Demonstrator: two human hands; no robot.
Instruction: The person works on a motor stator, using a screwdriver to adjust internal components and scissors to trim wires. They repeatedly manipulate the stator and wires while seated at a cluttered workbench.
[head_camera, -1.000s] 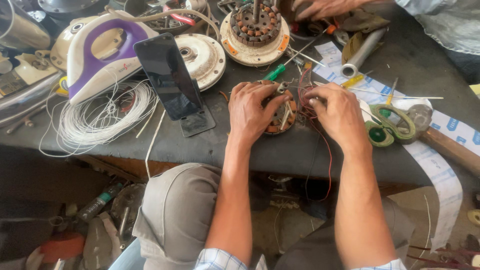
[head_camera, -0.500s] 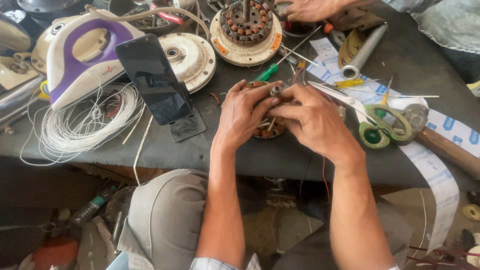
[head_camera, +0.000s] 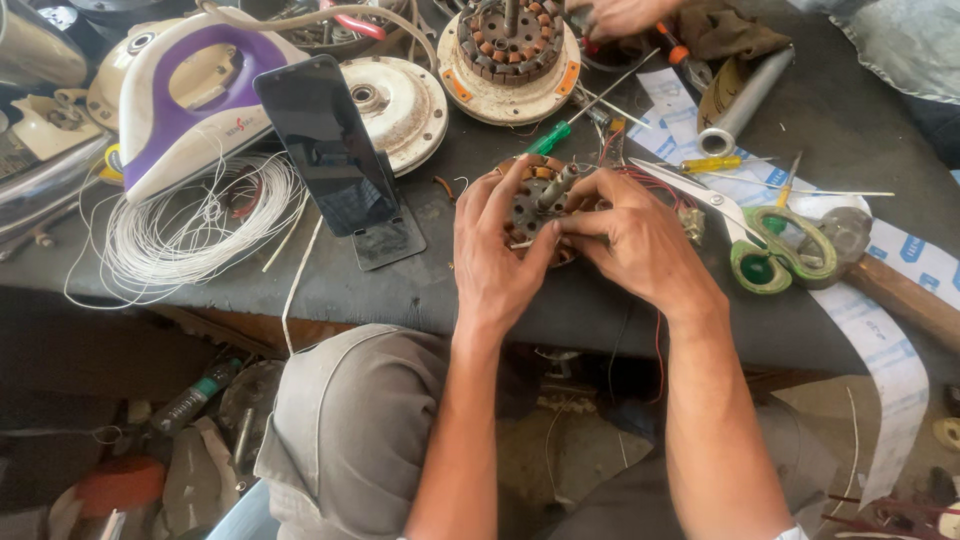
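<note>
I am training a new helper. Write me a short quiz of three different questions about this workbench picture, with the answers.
1. True or false: both hands hold the small motor core.
2. Which lies right of the right hand? A) scissors B) coil of white wire C) phone
3. What colour is the screwdriver handle behind the left hand?

Key: 1 true; 2 A; 3 green.

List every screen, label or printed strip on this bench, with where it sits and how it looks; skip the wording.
Phone: propped upright on a dark stand, left of the hands; black rectangle, screen dark.
Printed paper strip: runs along the right of the bench and hangs over its edge; long, white with blue marks.
Label on the iron: small dark print on the white and purple body, far left.
</note>
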